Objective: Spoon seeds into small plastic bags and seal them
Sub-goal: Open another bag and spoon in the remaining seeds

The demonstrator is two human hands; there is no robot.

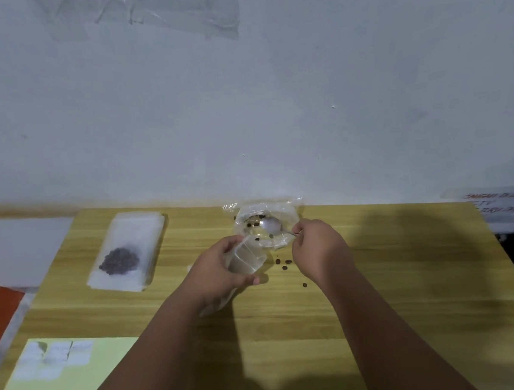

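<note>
Holding small bag (pixel 246 258) in left hand (pixel 215 270) | right hand (pixel 319 251) pinches spoon (pixel 271 225) | wooden table (pixel 381 277) (loose seeds (pixel 285 262)) against white wall (pixel 272 100)

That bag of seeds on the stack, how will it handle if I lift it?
The filled bag is thin film, so probably floppy, sagging round its seed clump. It looks light, given the small heap. It rests on a stack of bags, likely slick, so a push may slide it.
</note>
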